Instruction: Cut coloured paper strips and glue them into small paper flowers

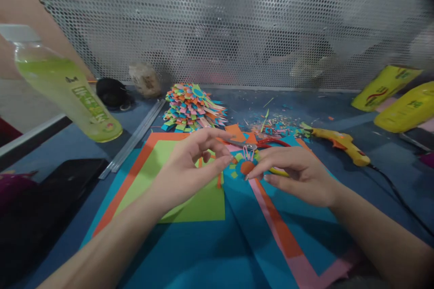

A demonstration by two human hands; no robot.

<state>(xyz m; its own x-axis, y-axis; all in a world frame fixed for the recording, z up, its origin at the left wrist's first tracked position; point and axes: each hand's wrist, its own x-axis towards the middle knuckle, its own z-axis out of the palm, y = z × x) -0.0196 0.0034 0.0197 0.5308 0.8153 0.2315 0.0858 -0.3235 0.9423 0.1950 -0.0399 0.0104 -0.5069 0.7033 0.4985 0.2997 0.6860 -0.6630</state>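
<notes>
A small paper flower, with a blue fringed rim and an orange centre, lies among paper bits on the blue sheets. My right hand reaches over it, its index fingertip touching the orange centre and the thumb apart. Just left of the flower, my left hand is closed in a pinch, thumb and fingertips together; what they hold, if anything, is too small to make out. A thin orange paper strip shows beneath those fingers. Behind the flower lie red-handled scissors, partly covered by my right hand.
Green paper lies on orange and blue sheets. Beyond stand a multicoloured fringed paper bundle and paper scraps. A yellow glue gun with a cord is at right, near yellow bottles. Left are a drink bottle and clear sticks.
</notes>
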